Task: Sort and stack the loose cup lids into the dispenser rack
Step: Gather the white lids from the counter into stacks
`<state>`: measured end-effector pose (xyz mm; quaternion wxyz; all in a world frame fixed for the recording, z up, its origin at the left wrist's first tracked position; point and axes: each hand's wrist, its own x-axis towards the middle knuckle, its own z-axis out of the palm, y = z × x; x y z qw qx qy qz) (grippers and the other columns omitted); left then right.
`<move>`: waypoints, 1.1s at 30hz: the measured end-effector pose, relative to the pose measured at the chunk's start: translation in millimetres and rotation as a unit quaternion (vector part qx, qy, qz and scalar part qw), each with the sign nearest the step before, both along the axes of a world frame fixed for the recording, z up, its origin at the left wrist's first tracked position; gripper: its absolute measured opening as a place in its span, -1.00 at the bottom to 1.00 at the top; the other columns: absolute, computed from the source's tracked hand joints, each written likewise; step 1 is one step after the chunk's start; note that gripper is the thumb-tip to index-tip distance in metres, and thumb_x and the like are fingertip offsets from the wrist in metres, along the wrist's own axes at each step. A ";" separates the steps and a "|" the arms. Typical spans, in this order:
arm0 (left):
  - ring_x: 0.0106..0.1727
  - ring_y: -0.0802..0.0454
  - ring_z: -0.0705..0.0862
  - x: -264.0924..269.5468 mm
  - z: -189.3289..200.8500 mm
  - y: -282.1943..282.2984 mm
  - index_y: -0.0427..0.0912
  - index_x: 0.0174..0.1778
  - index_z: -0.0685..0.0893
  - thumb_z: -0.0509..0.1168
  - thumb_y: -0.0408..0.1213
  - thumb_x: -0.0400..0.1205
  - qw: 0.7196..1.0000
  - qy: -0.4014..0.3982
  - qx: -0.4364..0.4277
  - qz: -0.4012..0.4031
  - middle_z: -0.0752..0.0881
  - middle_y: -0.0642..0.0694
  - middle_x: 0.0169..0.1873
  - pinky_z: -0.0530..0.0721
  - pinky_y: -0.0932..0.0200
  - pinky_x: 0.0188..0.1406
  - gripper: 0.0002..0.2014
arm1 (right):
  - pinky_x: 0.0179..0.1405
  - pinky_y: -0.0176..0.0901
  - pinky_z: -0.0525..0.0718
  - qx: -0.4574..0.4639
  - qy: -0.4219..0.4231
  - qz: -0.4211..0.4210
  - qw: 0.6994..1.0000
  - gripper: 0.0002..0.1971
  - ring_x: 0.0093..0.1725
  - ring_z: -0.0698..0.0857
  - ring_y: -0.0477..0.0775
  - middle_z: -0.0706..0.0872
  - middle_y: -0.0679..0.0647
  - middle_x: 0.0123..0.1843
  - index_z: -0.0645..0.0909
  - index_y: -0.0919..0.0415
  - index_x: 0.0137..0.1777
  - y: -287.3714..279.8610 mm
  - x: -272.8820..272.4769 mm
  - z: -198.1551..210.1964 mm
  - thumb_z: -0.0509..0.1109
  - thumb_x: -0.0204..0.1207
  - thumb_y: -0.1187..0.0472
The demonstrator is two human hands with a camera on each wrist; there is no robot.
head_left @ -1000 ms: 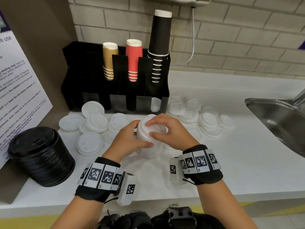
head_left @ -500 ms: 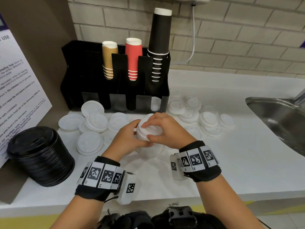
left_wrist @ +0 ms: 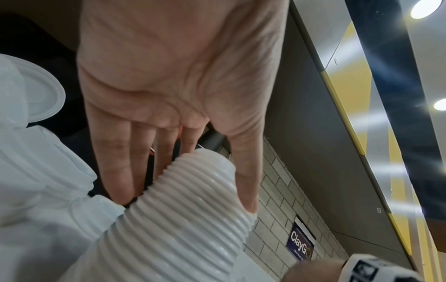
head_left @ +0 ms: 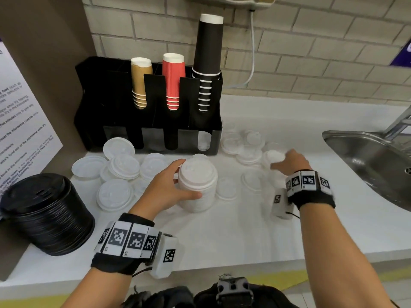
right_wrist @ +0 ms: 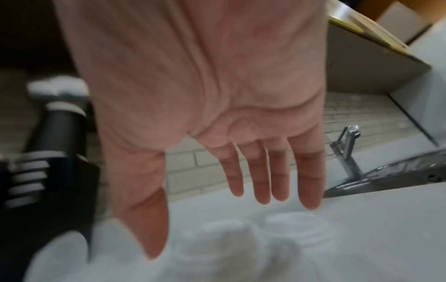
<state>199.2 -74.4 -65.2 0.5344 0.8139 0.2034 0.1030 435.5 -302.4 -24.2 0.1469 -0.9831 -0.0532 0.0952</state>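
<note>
A stack of white lids stands on the white counter in front of the black dispenser rack. My left hand grips this stack, thumb on its near side and fingers behind; the left wrist view shows the ribbed stack between thumb and fingers. My right hand hovers over loose white lids to the right of the rack, fingers straight and spread. In the blurred right wrist view the hand holds nothing, and lids lie just below it.
More loose white lids lie left of the stack. A stack of black lids sits at the counter's left end. The rack holds tan, red and black cups. A steel sink is at the right.
My right hand has let go of the white lid stack and swung right, over the loose lids near the sink. The left hand stays on the stack.
</note>
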 end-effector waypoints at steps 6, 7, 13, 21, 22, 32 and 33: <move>0.26 0.06 0.60 1.9 -0.1 0.0 0.24 0.36 0.47 0.71 -0.22 0.24 1.000 0.000 -0.007 -0.003 0.53 0.41 0.11 0.57 0.13 0.19 -0.19 | 0.12 -0.01 0.53 0.019 0.050 0.003 0.999 -0.12 0.36 0.56 0.32 0.55 0.30 0.40 0.21 0.33 0.55 -10.4 20.4 -32.6 0.62 0.34 0.11; 0.25 0.07 0.60 1.9 -0.1 0.1 0.27 0.32 0.47 0.71 -0.22 0.24 1.000 -0.002 -0.007 -0.003 0.53 0.42 0.10 0.57 0.13 0.17 -0.20 | 0.12 0.01 0.53 0.022 0.049 0.007 0.999 -0.10 0.37 0.56 0.33 0.55 0.30 0.40 0.18 0.33 0.55 -9.7 21.4 -32.5 0.62 0.34 0.13; 0.27 0.07 0.58 -0.5 0.2 -1.0 0.23 0.37 0.47 0.69 -0.21 0.26 1.000 0.000 -0.010 0.000 0.53 0.41 0.11 0.58 0.09 0.20 -0.20 | -0.21 -0.07 0.52 -0.132 0.055 0.052 0.988 -0.14 0.03 0.63 0.24 0.60 0.16 0.09 0.27 0.27 0.47 -17.9 5.9 -19.1 0.59 0.26 -0.04; 0.25 0.07 0.55 -1.0 2.6 -4.4 0.18 0.41 0.42 0.69 -0.20 0.27 1.000 0.004 -0.010 0.014 0.52 0.19 0.23 0.53 0.12 0.16 -0.17 | 0.15 0.04 0.54 0.129 0.021 0.121 0.984 -0.18 0.29 0.51 0.26 0.45 0.20 0.31 0.24 -0.01 0.46 -16.0 -42.5 7.2 0.64 0.27 0.07; 0.25 0.07 0.55 -1.1 2.8 -4.7 0.15 0.43 0.42 0.69 -0.21 0.28 1.000 0.005 -0.010 0.016 0.52 0.17 0.25 0.53 0.12 0.16 -0.16 | 0.12 -0.02 0.55 0.199 0.023 0.151 0.968 -0.22 0.25 0.53 0.20 0.47 0.17 0.29 0.27 -0.03 0.43 -10.8 -51.4 9.6 0.65 0.28 0.10; 0.19 0.06 0.60 -3.2 2.8 -8.1 0.08 0.44 0.44 0.67 -0.21 0.31 1.000 -0.011 -0.010 0.018 0.53 0.16 0.25 0.59 0.14 0.13 -0.20 | -0.07 -0.48 0.57 0.393 0.015 0.307 0.867 -0.55 0.23 0.56 -0.11 0.52 -0.07 0.29 0.54 -0.15 0.26 55.1 -123.4 -7.3 0.57 0.41 0.12; 0.18 0.07 0.61 -3.1 2.1 -8.5 0.09 0.43 0.45 0.67 -0.20 0.31 1.000 -0.014 -0.009 0.019 0.54 0.16 0.24 0.60 0.14 0.13 -0.20 | -0.01 -0.52 0.51 0.384 0.000 0.309 0.870 -0.56 0.24 0.53 -0.15 0.51 -0.09 0.28 0.56 -0.15 0.27 58.4 -125.7 -10.6 0.56 0.41 0.10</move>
